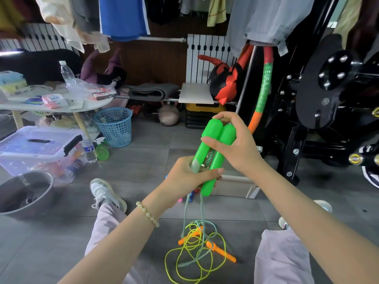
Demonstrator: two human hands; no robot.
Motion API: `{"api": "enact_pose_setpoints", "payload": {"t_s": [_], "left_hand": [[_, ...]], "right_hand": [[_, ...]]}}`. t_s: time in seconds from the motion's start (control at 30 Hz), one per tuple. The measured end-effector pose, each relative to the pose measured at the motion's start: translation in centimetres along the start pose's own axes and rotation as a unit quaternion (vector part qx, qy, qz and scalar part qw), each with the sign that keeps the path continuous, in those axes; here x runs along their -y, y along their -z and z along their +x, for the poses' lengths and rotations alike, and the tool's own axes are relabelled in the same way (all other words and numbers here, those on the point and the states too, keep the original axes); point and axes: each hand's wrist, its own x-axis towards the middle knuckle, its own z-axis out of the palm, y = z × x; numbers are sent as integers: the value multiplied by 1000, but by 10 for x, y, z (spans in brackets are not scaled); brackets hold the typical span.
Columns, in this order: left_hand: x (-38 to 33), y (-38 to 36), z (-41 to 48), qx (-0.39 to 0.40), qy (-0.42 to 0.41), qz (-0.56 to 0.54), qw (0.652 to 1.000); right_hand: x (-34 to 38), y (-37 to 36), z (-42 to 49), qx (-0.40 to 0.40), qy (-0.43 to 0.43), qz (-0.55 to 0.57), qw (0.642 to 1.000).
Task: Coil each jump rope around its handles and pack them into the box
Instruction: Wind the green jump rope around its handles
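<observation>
Left hand (189,178) clamps both green handles (224,136) together low down; right hand (238,146) pinches their tops, so the rope (202,210) hangs free for coiling.

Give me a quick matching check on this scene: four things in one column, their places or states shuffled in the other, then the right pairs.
Things
1. green handles
2. orange handles
3. blue basket
4. clear bin

Places or states
A. on the floor, lid shut
B. on the floor amid loose rope
C. gripped side by side by the left hand and right hand
D. open-topped, beside a table leg

Pairs: 1-C, 2-B, 3-D, 4-A
</observation>
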Motion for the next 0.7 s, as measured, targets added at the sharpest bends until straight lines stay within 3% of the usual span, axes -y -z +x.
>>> {"api": "enact_pose_setpoints", "payload": {"t_s": [0.27,0.53,0.7], "left_hand": [[9,3,-2,86,60,1,994],[13,3,-2,43,8,-29,999],[9,2,-1,77,26,-62,995]], "right_hand": [[-8,-6,-8,18,-3,-15,1000],[-6,-10,-2,-4,-11,13,1000],[-6,-8,-3,-1,-6,15,1000]]}}
